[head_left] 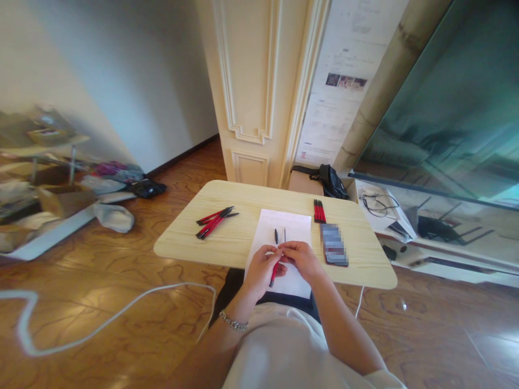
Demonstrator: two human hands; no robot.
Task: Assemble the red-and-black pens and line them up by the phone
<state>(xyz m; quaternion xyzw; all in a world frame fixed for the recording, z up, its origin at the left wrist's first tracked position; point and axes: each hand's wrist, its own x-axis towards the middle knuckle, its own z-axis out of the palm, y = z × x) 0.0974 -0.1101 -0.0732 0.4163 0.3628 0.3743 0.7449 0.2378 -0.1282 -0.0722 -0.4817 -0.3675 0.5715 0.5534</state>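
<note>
My left hand (263, 266) and my right hand (300, 258) meet over a white sheet of paper (279, 232) on a small light wooden table (227, 243). Both hands pinch a red pen barrel (274, 273) that points down toward me. Two small dark pen parts (276, 235) lie on the paper just beyond my fingers. A loose pile of red and black pens (215, 220) lies on the table to the left. A tidy row of red pens (319, 210) lies at the back right.
A phone (334, 244) lies on the table right of the paper. A white cable (101, 319) snakes over the wooden floor at left. Clutter and a low shelf stand at far left. A black bag (331, 181) sits behind the table, a TV stand at right.
</note>
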